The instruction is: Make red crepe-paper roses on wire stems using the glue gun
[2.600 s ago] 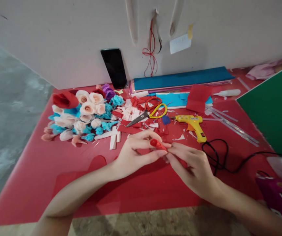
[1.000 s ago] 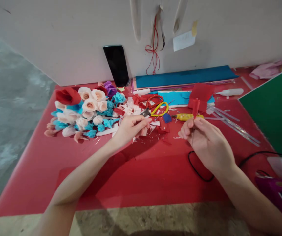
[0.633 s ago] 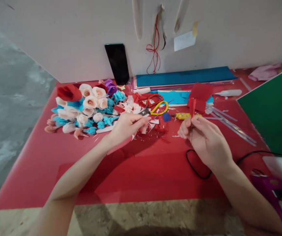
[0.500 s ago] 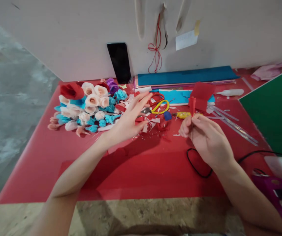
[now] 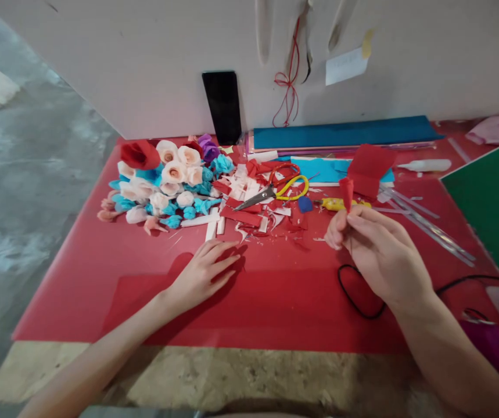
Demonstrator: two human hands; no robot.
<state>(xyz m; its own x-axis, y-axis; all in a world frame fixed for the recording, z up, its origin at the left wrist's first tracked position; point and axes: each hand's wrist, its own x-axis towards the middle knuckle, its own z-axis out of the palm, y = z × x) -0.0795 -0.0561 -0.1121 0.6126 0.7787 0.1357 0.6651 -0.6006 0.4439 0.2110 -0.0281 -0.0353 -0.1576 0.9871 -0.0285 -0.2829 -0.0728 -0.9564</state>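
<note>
Between the thumb and fingers of my right hand (image 5: 380,249) is a thin stem, topped by a small rolled red paper flower bud (image 5: 347,193) held upright. My left hand (image 5: 208,273) is low over the red tabletop with its fingers loosely spread and nothing in them. Just beyond it lie scraps of red and white paper (image 5: 249,217). On the scraps rest scissors (image 5: 270,193) with one yellow and one red handle. A square of red crepe paper (image 5: 370,168) lies behind my right hand, near a yellow-handled tool (image 5: 334,204).
Finished paper flowers (image 5: 166,180) in white, blue and red are heaped at the left. A black phone (image 5: 223,107) leans on the wall. At the right are a white glue bottle (image 5: 426,165), clear sticks (image 5: 432,226), a green board (image 5: 493,197) and a black cable (image 5: 362,315).
My left hand has drawn back from above the scissors toward the front of the table, uncovering the blades and scraps. My right hand still holds the red bud; the view has shifted slightly.
</note>
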